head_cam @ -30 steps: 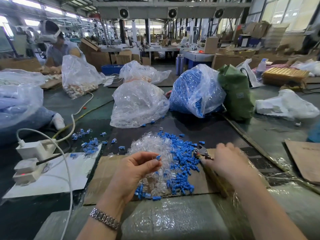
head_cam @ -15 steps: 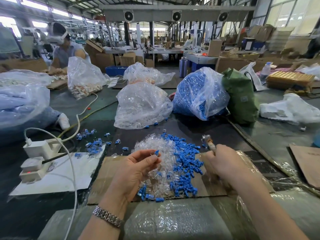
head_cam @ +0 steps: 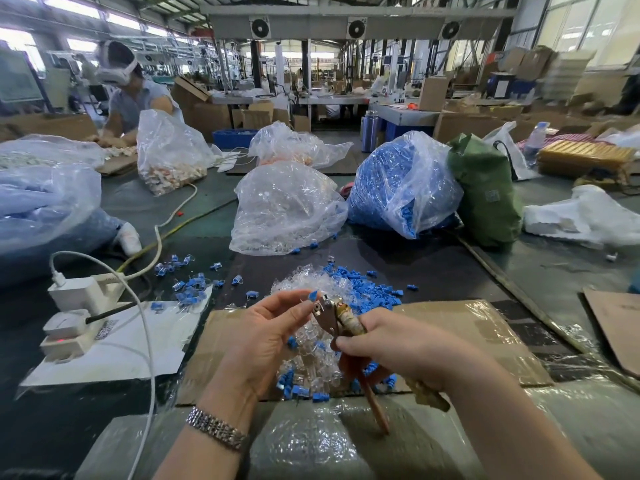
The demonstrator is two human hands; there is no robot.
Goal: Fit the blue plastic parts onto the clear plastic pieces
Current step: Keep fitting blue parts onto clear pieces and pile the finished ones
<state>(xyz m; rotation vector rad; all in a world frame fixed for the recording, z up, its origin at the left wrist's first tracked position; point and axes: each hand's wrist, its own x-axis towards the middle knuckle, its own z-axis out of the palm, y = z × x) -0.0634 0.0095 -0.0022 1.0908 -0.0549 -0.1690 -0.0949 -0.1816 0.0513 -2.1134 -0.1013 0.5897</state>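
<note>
My left hand (head_cam: 266, 327) pinches a small clear piece with a blue part (head_cam: 312, 295) between thumb and fingertips. My right hand (head_cam: 398, 348) grips a pair of metal pliers (head_cam: 334, 315) with worn handles, and the jaws sit right beside the blue part. Below the hands lies a mixed heap of clear plastic pieces (head_cam: 304, 285) and blue plastic parts (head_cam: 367, 289) on a cardboard sheet (head_cam: 467, 327). Part of the heap is hidden by my hands.
Behind the heap stand a bag of clear pieces (head_cam: 284, 209), a bag of blue parts (head_cam: 398, 185) and a green bag (head_cam: 485, 192). Several assembled pieces (head_cam: 187, 282) lie left, near a white power strip (head_cam: 79, 306) and cable. Another person (head_cam: 135, 95) works far left.
My right hand swung the pliers from the heap's right side in to the left hand, and the jaws now meet the pinched blue part. The left hand rose slightly.
</note>
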